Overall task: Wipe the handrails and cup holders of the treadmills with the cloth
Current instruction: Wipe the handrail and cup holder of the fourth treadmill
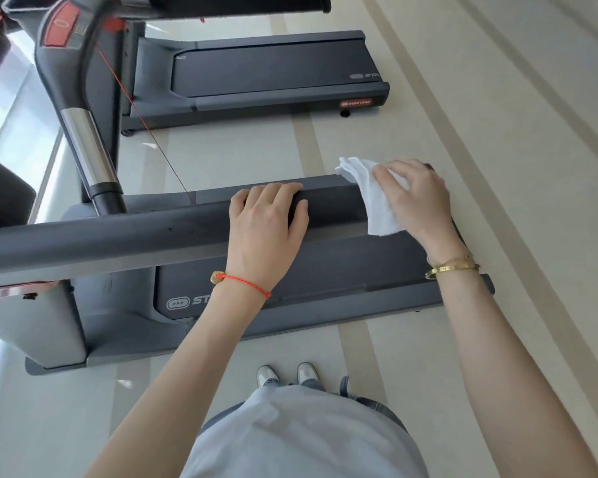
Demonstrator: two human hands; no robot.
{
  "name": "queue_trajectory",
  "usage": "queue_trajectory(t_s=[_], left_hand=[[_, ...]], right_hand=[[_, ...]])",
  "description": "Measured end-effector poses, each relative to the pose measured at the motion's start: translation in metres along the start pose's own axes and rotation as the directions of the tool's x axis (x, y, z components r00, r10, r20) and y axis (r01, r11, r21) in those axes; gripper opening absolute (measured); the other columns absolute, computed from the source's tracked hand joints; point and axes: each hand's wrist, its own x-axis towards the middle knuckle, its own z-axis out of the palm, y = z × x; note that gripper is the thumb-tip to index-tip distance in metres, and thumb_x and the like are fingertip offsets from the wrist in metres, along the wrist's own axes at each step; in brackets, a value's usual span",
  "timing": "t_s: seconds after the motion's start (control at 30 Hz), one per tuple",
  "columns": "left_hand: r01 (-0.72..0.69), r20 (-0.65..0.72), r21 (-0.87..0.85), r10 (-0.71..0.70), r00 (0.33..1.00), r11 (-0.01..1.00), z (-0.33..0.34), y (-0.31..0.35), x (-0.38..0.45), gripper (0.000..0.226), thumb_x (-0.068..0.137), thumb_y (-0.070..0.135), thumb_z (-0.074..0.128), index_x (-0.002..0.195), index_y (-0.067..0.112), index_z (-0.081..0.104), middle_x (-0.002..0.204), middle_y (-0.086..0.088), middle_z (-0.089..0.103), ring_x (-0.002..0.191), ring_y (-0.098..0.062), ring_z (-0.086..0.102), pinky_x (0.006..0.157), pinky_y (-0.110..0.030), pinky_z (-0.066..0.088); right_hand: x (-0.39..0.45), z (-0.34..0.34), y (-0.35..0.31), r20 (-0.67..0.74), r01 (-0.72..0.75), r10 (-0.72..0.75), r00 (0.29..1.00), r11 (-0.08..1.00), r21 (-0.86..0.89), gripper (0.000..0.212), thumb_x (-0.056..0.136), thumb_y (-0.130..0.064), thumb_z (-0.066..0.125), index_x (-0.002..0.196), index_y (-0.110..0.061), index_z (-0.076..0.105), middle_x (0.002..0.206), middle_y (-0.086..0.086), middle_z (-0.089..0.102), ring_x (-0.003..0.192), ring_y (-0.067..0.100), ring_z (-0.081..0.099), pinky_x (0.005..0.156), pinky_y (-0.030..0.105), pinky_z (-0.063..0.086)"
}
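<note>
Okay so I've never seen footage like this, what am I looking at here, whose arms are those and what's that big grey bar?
This is one picture from a camera worn on a person's head, looking down, so the arms are the wearer's own and the shoes are theirs too. The grey bar is the handrail of a near treadmill; a second treadmill stands farther away on the pale floor. The left hand rests on the rail, gripping nothing else. The right hand presses a white cloth against the rail's end, apparently wiping it. A red cord bracelet and gold bangles circle the wrists.
</note>
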Motion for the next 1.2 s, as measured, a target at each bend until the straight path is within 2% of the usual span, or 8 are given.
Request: queue_trajectory(t_s=[0.27, 0.47, 0.6, 0.8, 0.9, 1.03, 1.13, 1.2], left_hand=[[0.014, -0.068, 0.017, -0.013, 0.998, 1.0, 0.006, 0.002, 0.0, 0.031, 0.101, 0.031, 0.042, 0.115, 0.018, 0.066, 0.106, 0.003, 0.069, 0.098, -0.022, 0.061, 0.1, -0.036, 0.034], [0.036, -0.107, 0.023, -0.034, 0.994, 0.999, 0.009, 0.005, 0.001, 0.028, 0.1, 0.03, 0.043, 0.109, 0.018, 0.067, 0.1, 0.003, 0.068, 0.092, -0.022, 0.059, 0.098, -0.035, 0.033], [0.065, -0.115, 0.038, -0.061, 0.991, 0.997, 0.011, 0.009, 0.003, 0.027, 0.1, 0.031, 0.041, 0.103, 0.019, 0.065, 0.095, 0.005, 0.066, 0.088, -0.022, 0.058, 0.096, -0.035, 0.033], [0.074, -0.134, 0.065, -0.065, 0.989, 0.995, 0.014, 0.009, 0.005, 0.029, 0.1, 0.033, 0.039, 0.101, 0.019, 0.064, 0.091, 0.005, 0.065, 0.085, -0.021, 0.058, 0.094, -0.035, 0.033], [0.064, -0.144, 0.061, -0.054, 0.988, 0.996, 0.015, 0.007, 0.004, 0.028, 0.1, 0.033, 0.04, 0.101, 0.019, 0.064, 0.09, 0.005, 0.065, 0.083, -0.021, 0.057, 0.094, -0.035, 0.033], [0.05, -0.159, 0.051, -0.041, 0.986, 0.997, 0.016, 0.005, 0.003, 0.026, 0.1, 0.033, 0.041, 0.1, 0.02, 0.064, 0.089, 0.005, 0.064, 0.083, -0.021, 0.057, 0.094, -0.034, 0.033], [0.048, -0.162, 0.049, -0.04, 0.986, 0.998, 0.017, 0.005, 0.003, 0.026, 0.1, 0.033, 0.041, 0.099, 0.02, 0.064, 0.089, 0.006, 0.064, 0.082, -0.021, 0.056, 0.093, -0.034, 0.033], [0.051, -0.169, 0.053, -0.041, 0.985, 0.997, 0.017, 0.006, 0.003, 0.025, 0.1, 0.032, 0.042, 0.098, 0.02, 0.064, 0.088, 0.006, 0.064, 0.081, -0.021, 0.056, 0.093, -0.033, 0.033]], right_hand=[[-0.042, 0.022, 0.008, -0.28, 0.038, -0.002, 0.96, 0.991, 0.125, 0.029, 0.097, -0.034, 0.052, 0.12, -0.019, 0.061, 0.131, -0.005, 0.049, 0.12, 0.019, 0.044, 0.103, 0.025, 0.032], [0.013, -0.018, 0.022, 0.261, -0.272, 0.158, 0.952, 0.829, 0.488, 0.032, 0.09, -0.039, 0.058, 0.094, -0.01, 0.073, 0.099, 0.015, 0.068, 0.085, 0.01, 0.056, 0.076, 0.027, 0.04], [0.002, -0.012, 0.022, 0.153, -0.19, 0.141, 0.978, 0.908, 0.374, 0.032, 0.092, -0.043, 0.053, 0.095, -0.016, 0.07, 0.102, 0.008, 0.068, 0.09, 0.014, 0.058, 0.079, 0.031, 0.041], [-0.019, 0.007, -0.004, -0.026, 0.219, -0.239, 0.971, 0.926, -0.308, 0.039, 0.094, -0.054, 0.04, 0.109, -0.032, 0.068, 0.115, -0.011, 0.06, 0.108, 0.021, 0.049, 0.091, 0.038, 0.038], [0.003, -0.005, -0.003, 0.135, 0.239, -0.215, 0.967, 0.953, -0.189, 0.038, 0.094, -0.052, 0.043, 0.096, -0.029, 0.072, 0.101, -0.011, 0.069, 0.094, 0.02, 0.058, 0.083, 0.037, 0.046], [0.021, -0.022, 0.0, 0.366, -0.087, 0.008, 0.931, 0.976, 0.199, 0.044, 0.091, -0.049, 0.054, 0.049, -0.04, 0.059, 0.051, -0.024, 0.051, 0.057, -0.001, 0.047, 0.059, 0.021, 0.035], [0.012, -0.013, 0.003, 0.189, -0.091, 0.05, 0.981, 0.973, 0.213, 0.044, 0.09, -0.05, 0.051, 0.06, -0.019, 0.044, 0.057, -0.013, 0.05, 0.06, 0.007, 0.046, 0.059, 0.028, 0.032], [-0.005, 0.001, 0.008, -0.024, 0.086, -0.085, 0.996, 0.996, 0.007, 0.034, 0.094, -0.048, 0.044, 0.088, -0.028, 0.071, 0.09, -0.008, 0.066, 0.087, 0.015, 0.056, 0.074, 0.031, 0.038]])
